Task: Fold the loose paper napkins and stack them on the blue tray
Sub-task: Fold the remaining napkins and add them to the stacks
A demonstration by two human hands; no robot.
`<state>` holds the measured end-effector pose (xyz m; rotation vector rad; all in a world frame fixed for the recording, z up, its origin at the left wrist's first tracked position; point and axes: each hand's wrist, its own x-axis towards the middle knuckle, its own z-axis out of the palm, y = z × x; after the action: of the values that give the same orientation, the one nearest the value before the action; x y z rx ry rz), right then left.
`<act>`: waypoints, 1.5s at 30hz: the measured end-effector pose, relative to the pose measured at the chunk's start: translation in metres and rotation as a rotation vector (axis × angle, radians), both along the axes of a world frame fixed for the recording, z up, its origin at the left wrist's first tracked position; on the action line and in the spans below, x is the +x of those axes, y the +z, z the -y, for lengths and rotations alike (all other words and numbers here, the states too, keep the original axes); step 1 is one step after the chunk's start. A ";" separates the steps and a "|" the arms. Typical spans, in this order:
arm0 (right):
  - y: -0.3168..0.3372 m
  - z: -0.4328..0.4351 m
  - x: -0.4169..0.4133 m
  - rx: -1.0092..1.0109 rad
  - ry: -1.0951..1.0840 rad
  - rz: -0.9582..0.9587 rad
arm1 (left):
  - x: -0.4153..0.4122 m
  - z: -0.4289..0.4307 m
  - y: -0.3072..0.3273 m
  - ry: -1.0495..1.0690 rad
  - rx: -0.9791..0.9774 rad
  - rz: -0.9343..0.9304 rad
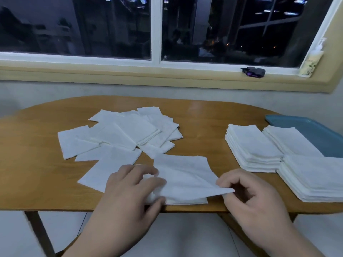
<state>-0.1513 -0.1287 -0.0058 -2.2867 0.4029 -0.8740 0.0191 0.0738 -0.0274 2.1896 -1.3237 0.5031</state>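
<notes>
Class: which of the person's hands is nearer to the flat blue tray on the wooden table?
Right. The right hand is left of the flat blue tray and closer to the person, pinching a corner of the white paper napkin. The left hand grips its opposite edge, farther left.

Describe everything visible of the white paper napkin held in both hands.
The white paper napkin is thin, soft-looking and faintly creased, mid-fold. Its upper layer is raised off a lower layer lying flat at the near edge of the brown wooden table. The left hand grips its left side; the right hand pinches its pointed right corner.
</notes>
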 end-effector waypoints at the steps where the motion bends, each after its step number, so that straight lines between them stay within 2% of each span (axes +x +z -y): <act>1: 0.000 0.001 -0.002 -0.004 0.011 0.007 | -0.001 0.002 0.001 -0.018 -0.016 0.014; 6: 0.000 0.005 -0.003 0.023 0.007 0.040 | -0.008 0.009 0.007 -0.082 -0.006 0.000; 12: -0.001 0.007 -0.001 0.051 -0.033 -0.015 | -0.012 0.020 0.004 -0.082 -0.027 0.035; 22: -0.007 0.009 0.007 0.057 -0.001 -0.071 | -0.007 0.029 0.009 0.014 -0.041 -0.010; 28: -0.004 0.009 0.011 0.039 -0.010 -0.020 | -0.010 0.028 0.012 0.107 -0.076 -0.026; 31: -0.003 0.012 0.020 0.064 -0.032 -0.068 | -0.006 0.030 0.012 0.136 -0.063 -0.038; 36: 0.004 0.022 0.042 0.077 -0.083 -0.079 | -0.004 0.043 0.025 0.272 -0.136 -0.242; 40: 0.006 0.031 0.065 0.001 -0.121 -0.159 | 0.005 0.051 0.028 0.334 -0.115 -0.336; 45: 0.001 0.039 0.083 -0.044 -0.163 -0.211 | 0.007 0.050 0.022 0.330 -0.089 -0.281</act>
<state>-0.0683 -0.1674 -0.0045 -2.4219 0.6767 -0.7275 0.0259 0.0243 -0.0053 2.3128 -0.7850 0.3494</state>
